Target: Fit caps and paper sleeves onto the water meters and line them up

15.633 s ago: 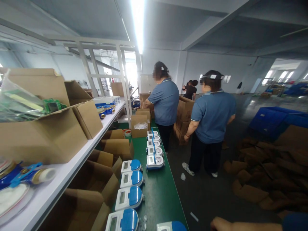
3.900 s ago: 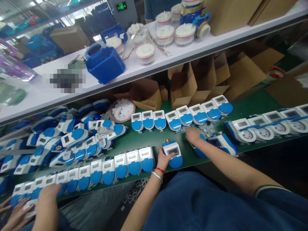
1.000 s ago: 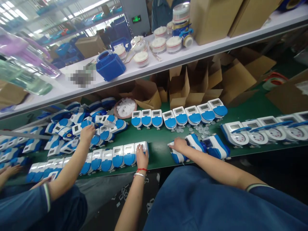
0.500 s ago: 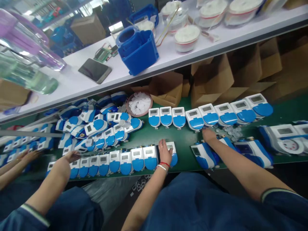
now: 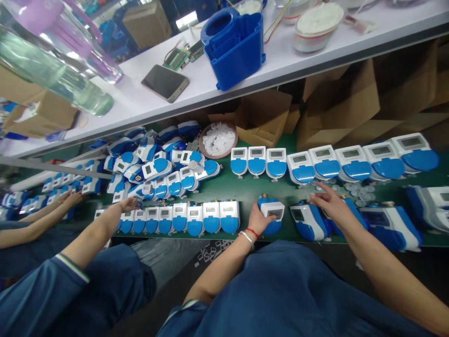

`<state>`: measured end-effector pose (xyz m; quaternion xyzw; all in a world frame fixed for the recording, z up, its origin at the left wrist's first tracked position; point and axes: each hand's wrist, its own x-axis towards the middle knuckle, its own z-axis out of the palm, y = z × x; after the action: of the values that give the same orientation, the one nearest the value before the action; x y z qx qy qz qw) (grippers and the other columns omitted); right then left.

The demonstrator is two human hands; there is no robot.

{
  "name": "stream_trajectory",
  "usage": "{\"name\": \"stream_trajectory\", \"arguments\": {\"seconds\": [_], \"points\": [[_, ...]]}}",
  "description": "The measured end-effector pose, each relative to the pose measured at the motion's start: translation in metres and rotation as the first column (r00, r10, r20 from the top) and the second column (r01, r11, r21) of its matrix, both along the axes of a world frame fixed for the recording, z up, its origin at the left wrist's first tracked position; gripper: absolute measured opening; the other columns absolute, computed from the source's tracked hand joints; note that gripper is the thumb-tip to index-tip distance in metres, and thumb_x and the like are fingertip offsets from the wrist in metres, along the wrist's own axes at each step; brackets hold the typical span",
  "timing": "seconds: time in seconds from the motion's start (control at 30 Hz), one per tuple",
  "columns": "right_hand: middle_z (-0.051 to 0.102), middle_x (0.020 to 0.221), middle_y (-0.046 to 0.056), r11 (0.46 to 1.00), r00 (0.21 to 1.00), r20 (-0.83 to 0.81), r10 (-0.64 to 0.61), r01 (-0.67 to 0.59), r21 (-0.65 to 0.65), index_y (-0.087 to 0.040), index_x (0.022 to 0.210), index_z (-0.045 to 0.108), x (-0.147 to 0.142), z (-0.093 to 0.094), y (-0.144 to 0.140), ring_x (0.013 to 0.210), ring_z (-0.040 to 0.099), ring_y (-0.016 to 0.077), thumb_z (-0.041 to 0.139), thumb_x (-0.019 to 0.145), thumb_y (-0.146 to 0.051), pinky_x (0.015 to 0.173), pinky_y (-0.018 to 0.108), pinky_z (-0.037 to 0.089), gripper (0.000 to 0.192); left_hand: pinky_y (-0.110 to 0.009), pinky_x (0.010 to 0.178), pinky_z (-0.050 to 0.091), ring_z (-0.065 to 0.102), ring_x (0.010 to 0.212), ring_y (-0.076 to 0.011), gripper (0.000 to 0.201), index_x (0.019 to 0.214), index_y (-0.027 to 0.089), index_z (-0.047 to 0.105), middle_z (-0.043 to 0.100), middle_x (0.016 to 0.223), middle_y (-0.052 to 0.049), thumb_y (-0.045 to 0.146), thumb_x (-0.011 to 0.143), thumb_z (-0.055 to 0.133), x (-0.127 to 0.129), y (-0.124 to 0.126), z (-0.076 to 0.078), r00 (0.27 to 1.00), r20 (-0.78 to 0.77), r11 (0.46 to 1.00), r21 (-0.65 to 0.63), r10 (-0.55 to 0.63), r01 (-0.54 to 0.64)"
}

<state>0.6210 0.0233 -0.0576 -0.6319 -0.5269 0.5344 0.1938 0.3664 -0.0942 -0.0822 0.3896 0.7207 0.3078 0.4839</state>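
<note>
My left hand [image 5: 258, 219] is wrapped round the left side of a blue-and-white water meter [image 5: 274, 228] on the bench, its thumb across the front by the small display. My right hand [image 5: 329, 205] is above the meters to the right, thumb and forefinger close together; a tiny pale piece seems to be at the fingertips, too small to name. Clear plastic discs [image 5: 361, 193] lie scattered just beyond it. Beneath and beside that hand, a tilted water meter [image 5: 304, 222] and others rest on their sides. A row of water meters [image 5: 229, 217] stands left of my left hand.
Several upright meters [image 5: 356, 161] line the bench's far side. A round bowl [image 5: 234, 146] holds white plastic parts. Cardboard boxes [image 5: 340, 103] stand under the shelf [image 5: 129, 100], which carries a phone [image 5: 164, 83] and blue housing [image 5: 235, 56]. A co-worker's hand [image 5: 128, 204] works at left.
My left hand has closed round the single meter, which now stands farther from the row. My right hand has risen from the clear discs. The camera view has shifted.
</note>
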Motion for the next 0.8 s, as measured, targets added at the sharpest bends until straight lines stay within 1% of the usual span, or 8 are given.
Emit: {"name": "stream_trajectory", "arguments": {"seconds": [0.07, 0.13, 0.33, 0.4, 0.5, 0.57, 0.7, 0.8], "points": [[0.062, 0.11, 0.01, 0.996, 0.967, -0.256, -0.013, -0.01, -0.086, -0.022, 0.127, 0.044, -0.009, 0.017, -0.013, 0.098, 0.062, 0.0209, 0.058, 0.076, -0.041, 0.088, 0.038, 0.047, 0.057, -0.041, 0.096, 0.039, 0.053, 0.11, -0.0257, 0.085, 0.128, 0.017, 0.035, 0.055, 0.119, -0.014, 0.03, 0.056, 0.079, 0.014, -0.02, 0.014, 0.996, 0.017, 0.989, 0.119, -0.086, 0.083], [0.062, 0.113, 0.011, 0.99, 0.942, -0.329, 0.067, -0.105, -0.098, -0.019, 0.118, 0.051, -0.018, 0.027, -0.025, 0.105, 0.059, 0.0211, 0.059, 0.075, -0.04, 0.094, 0.038, 0.045, 0.048, -0.04, 0.096, 0.04, 0.054, 0.109, -0.0243, 0.08, 0.128, 0.018, 0.036, 0.055, 0.119, -0.012, 0.028, 0.06, 0.076, 0.028, -0.04, 0.023, 0.988, 0.005, 0.975, 0.163, -0.152, 0.149], [0.06, 0.113, 0.009, 0.899, 0.879, -0.191, 0.437, -0.429, 0.083, -0.018, 0.114, 0.049, -0.034, 0.029, -0.054, 0.102, 0.06, 0.0171, 0.054, 0.08, -0.029, 0.091, 0.035, 0.047, 0.036, -0.04, 0.099, 0.038, 0.051, 0.113, -0.0259, 0.07, 0.128, 0.019, 0.039, 0.051, 0.125, -0.013, 0.027, 0.066, 0.07, 0.062, -0.077, 0.02, 0.989, -0.04, 0.974, 0.171, -0.144, 0.148], [0.057, 0.116, 0.009, 0.829, 0.832, -0.089, 0.547, -0.523, 0.198, -0.019, 0.122, 0.046, -0.035, 0.028, -0.061, 0.103, 0.058, 0.0163, 0.053, 0.081, -0.026, 0.091, 0.034, 0.046, 0.042, -0.04, 0.1, 0.037, 0.05, 0.115, -0.0264, 0.072, 0.13, 0.019, 0.037, 0.051, 0.127, -0.013, 0.025, 0.067, 0.069, 0.068, -0.082, 0.016, 0.99, -0.056, 0.972, 0.192, -0.126, 0.135], [0.055, 0.117, 0.008, 0.654, 0.729, 0.103, 0.676, -0.659, 0.372, -0.021, 0.122, 0.05, -0.034, 0.029, -0.064, 0.111, 0.051, 0.0181, 0.055, 0.081, -0.022, 0.096, 0.036, 0.041, 0.042, -0.041, 0.101, 0.036, 0.049, 0.117, -0.0259, 0.073, 0.132, 0.019, 0.034, 0.049, 0.129, -0.013, 0.024, 0.068, 0.067, 0.073, -0.087, 0.009, 0.991, -0.082, 0.966, 0.227, -0.109, 0.125], [0.055, 0.114, 0.008, 0.55, 0.663, 0.204, 0.721, -0.726, 0.413, -0.021, 0.118, 0.055, -0.033, 0.03, -0.064, 0.111, 0.049, 0.0189, 0.055, 0.081, -0.02, 0.096, 0.036, 0.038, 0.037, -0.041, 0.101, 0.036, 0.048, 0.118, -0.0255, 0.073, 0.133, 0.018, 0.032, 0.048, 0.13, -0.014, 0.024, 0.069, 0.066, 0.075, -0.088, 0.005, 0.99, -0.105, 0.962, 0.243, -0.097, 0.12], [0.055, 0.108, 0.008, 0.429, 0.572, 0.334, 0.749, -0.803, 0.413, -0.019, 0.11, 0.059, -0.033, 0.032, -0.06, 0.104, 0.05, 0.0181, 0.052, 0.085, -0.019, 0.09, 0.033, 0.04, 0.026, -0.04, 0.101, 0.036, 0.047, 0.119, -0.0247, 0.073, 0.133, 0.017, 0.031, 0.047, 0.13, -0.014, 0.021, 0.069, 0.066, 0.079, -0.089, 0.001, 0.987, -0.133, 0.956, 0.265, -0.095, 0.127], [0.055, 0.104, 0.008, 0.371, 0.516, 0.431, 0.74, -0.848, 0.379, -0.017, 0.107, 0.06, -0.032, 0.035, -0.059, 0.101, 0.05, 0.0179, 0.049, 0.087, -0.021, 0.088, 0.03, 0.04, 0.023, -0.04, 0.1, 0.036, 0.047, 0.119, -0.0247, 0.073, 0.133, 0.017, 0.032, 0.047, 0.13, -0.014, 0.019, 0.068, 0.066, 0.082, -0.088, 0.0, 0.982, -0.155, 0.952, 0.272, -0.105, 0.144]]}}
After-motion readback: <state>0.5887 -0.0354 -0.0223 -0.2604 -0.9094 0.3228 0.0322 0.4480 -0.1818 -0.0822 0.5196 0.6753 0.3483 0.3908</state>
